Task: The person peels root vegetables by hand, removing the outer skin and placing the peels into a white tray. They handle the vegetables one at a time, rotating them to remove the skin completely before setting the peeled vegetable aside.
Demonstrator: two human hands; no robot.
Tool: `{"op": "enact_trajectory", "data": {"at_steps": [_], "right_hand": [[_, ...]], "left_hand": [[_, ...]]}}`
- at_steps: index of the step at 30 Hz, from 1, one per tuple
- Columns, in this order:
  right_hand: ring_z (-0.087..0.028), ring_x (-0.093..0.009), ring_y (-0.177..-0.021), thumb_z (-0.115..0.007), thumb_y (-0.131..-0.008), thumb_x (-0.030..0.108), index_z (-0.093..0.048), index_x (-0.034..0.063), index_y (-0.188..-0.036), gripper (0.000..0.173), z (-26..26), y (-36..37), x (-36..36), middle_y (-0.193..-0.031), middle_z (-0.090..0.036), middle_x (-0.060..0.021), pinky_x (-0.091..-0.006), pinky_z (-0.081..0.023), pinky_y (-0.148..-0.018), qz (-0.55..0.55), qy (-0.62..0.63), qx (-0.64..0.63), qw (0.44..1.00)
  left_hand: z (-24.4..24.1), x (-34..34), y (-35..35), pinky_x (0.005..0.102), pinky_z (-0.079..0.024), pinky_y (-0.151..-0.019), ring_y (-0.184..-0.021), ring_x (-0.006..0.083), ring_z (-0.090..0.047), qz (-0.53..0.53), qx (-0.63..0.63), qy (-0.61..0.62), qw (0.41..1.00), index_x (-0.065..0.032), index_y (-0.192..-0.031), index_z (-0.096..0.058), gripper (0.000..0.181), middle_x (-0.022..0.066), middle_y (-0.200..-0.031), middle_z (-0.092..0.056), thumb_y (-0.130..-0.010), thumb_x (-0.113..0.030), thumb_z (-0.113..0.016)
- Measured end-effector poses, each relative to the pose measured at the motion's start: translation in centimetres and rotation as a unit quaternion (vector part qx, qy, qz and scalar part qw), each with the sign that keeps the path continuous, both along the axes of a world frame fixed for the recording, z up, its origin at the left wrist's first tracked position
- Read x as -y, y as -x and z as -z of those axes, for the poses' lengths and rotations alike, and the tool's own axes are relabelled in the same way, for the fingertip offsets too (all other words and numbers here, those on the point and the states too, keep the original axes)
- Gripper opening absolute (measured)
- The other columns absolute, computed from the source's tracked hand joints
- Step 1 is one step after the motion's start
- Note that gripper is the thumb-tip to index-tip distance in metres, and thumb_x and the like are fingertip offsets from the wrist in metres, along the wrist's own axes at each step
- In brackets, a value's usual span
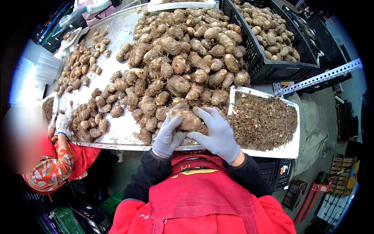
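Between my two gloved hands is a large, brown, fibrous taro corm (189,120), held just above the table's front edge. My left hand (169,134), in a grey glove with dotted grip, has its thumb and fingers around the corm's left end. The fingers and thumb of my right hand (219,131) close on its right end. Beyond them lies a big heap of hairy taro corms (178,64). Smaller taro corms (90,117) form a pile to the left on the pale tabletop (122,128).
A white foam tray (270,153) full of brown root trimmings (263,120) stands at right. Behind it, a black plastic crate (285,68) holds more corms, near a perforated metal bar (321,76). A co-worker's gloved hand (62,123) is at far left, beside another small corm pile (79,65).
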State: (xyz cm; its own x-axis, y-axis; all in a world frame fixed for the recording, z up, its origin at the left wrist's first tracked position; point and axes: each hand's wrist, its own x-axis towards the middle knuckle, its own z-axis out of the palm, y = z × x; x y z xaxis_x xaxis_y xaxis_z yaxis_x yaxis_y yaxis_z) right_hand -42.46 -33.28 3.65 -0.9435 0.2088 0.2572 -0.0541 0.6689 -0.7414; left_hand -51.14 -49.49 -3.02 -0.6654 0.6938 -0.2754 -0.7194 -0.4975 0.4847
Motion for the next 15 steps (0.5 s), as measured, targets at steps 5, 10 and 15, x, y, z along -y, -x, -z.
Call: {"op": "enact_trajectory", "data": {"at_steps": [5, 10, 15], "right_hand": [[-0.064, -0.033, -0.104, -0.078, -0.081, 0.011, -0.071, 0.0032, -0.118, 0.038, 1.8, 0.9, 1.2, -0.115, -0.067, -0.0167, -0.0380, -0.052, -0.088, 0.003, 0.017, -0.047, 0.999], [-0.064, -0.030, -0.100, -0.076, -0.080, 0.006, -0.075, 0.0062, -0.110, 0.030, 2.5, 0.9, 1.5, -0.107, -0.071, -0.0119, -0.0366, -0.052, -0.086, 0.027, 0.064, -0.091, 0.993], [-0.067, -0.027, -0.091, -0.073, -0.082, 0.006, -0.076, 0.0051, -0.098, 0.016, 2.6, 0.8, 0.5, -0.096, -0.073, -0.0110, -0.0357, -0.051, -0.080, 0.033, 0.061, -0.107, 0.992]], "left_hand": [[0.5, 0.6, -0.1, 0.0448, -0.048, -0.106, -0.125, 0.0243, -0.056, -0.037, -0.002, -0.020, 0.999, -0.0060, -0.148, -0.038, 0.048, 0.0125, -0.134, -0.056, -0.108, -0.031, -0.046], [-1.7, 1.8, -0.4, 0.0443, -0.046, -0.107, -0.127, 0.0247, -0.054, 0.003, -0.049, -0.040, 0.998, -0.0045, -0.149, -0.037, 0.049, 0.0150, -0.137, -0.053, -0.109, -0.033, -0.040], [-1.2, 2.0, -0.8, 0.0464, -0.050, -0.104, -0.126, 0.0313, -0.056, 0.015, -0.288, 0.109, 0.951, -0.0024, -0.142, -0.043, 0.042, 0.0163, -0.136, -0.054, -0.110, -0.029, -0.041]]}}
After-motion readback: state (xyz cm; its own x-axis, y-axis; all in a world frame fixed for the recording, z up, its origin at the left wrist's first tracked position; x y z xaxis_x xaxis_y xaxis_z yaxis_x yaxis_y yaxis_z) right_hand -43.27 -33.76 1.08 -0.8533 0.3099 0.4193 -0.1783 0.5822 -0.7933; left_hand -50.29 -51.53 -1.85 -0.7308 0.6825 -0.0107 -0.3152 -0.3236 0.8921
